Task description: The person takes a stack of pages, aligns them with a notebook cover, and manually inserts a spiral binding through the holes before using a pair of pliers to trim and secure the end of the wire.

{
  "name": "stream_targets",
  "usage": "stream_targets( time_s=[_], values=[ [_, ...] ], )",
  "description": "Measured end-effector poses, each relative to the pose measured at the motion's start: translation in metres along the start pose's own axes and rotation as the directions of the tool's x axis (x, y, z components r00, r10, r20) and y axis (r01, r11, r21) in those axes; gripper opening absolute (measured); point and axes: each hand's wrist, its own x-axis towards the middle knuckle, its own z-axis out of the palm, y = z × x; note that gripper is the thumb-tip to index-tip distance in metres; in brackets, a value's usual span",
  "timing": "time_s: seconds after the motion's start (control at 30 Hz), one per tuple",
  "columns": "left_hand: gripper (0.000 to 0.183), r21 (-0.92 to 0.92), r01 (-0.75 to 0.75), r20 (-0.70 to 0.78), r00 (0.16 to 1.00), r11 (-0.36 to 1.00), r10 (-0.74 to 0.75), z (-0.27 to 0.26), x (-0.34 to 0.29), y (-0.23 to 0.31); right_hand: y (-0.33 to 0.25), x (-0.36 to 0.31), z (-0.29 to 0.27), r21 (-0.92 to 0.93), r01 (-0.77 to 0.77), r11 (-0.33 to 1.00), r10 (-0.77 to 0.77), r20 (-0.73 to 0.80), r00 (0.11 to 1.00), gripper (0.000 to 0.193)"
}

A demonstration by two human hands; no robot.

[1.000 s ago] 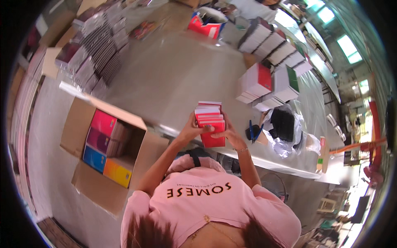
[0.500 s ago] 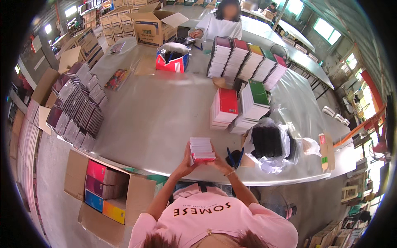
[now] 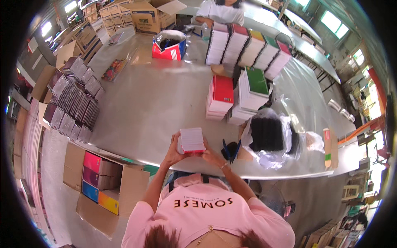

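Near the front edge of the grey table I hold a thick stack of notebooks [image 3: 191, 138], its white page edges facing up and a red cover showing at the bottom. My left hand [image 3: 174, 152] is closed round its left side, and my right hand [image 3: 209, 154] grips its lower right corner. Just right of my right hand lie blue-handled pliers [image 3: 231, 149]. Beyond them stand a stack with a red cover [image 3: 223, 88] and another with a green cover [image 3: 257, 81]. A bundle of black binding coils [image 3: 266, 134] sits in crumpled white plastic to the right.
Spiral notebooks [image 3: 217, 43] stand in tall stacks at the back right, more [image 3: 74, 99] at the left. A red and blue box [image 3: 167, 52] and an open carton [image 3: 145, 20] are at the back. Another carton [image 3: 134, 182] holds colourful notebooks at lower left. A person [image 3: 223, 12] sits opposite.
Both my hands have moved slightly left with the stack, and more of its page edges now face up. The whole view has tilted a little. The person opposite is now partly out of view.
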Motion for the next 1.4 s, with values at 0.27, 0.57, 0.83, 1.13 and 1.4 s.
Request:
stream_targets(
  time_s=[0.27,0.57,0.83,1.13,1.4],
  values=[
    [0.096,-0.518,0.102,0.104,0.993,0.850,-0.055,-0.039,0.042,0.089,-0.127,-0.011,-0.009,0.137,0.090,0.986,-0.087,-0.025,0.996,0.080],
    [0.081,-0.626,0.329,0.382,0.920,0.707,-0.090,-0.055,0.170,0.180,-0.243,0.004,-0.013,0.169,0.452,0.876,-0.287,-0.571,0.769,0.071],
    [0.063,-0.434,0.393,0.515,0.847,0.811,-0.135,-0.046,0.243,0.181,-0.245,0.044,-0.054,0.090,0.324,0.942,-0.164,-0.718,0.677,0.050],
    [0.063,-0.447,0.389,0.473,0.867,0.805,-0.156,-0.025,0.262,0.159,-0.215,0.084,-0.078,-0.054,0.150,0.987,-0.122,-0.860,0.495,0.073],
    [0.074,-0.440,0.339,0.432,0.892,0.832,-0.135,-0.023,0.251,0.163,-0.220,0.078,-0.072,-0.048,0.048,0.998,-0.066,-0.869,0.491,0.075]
  ],
)
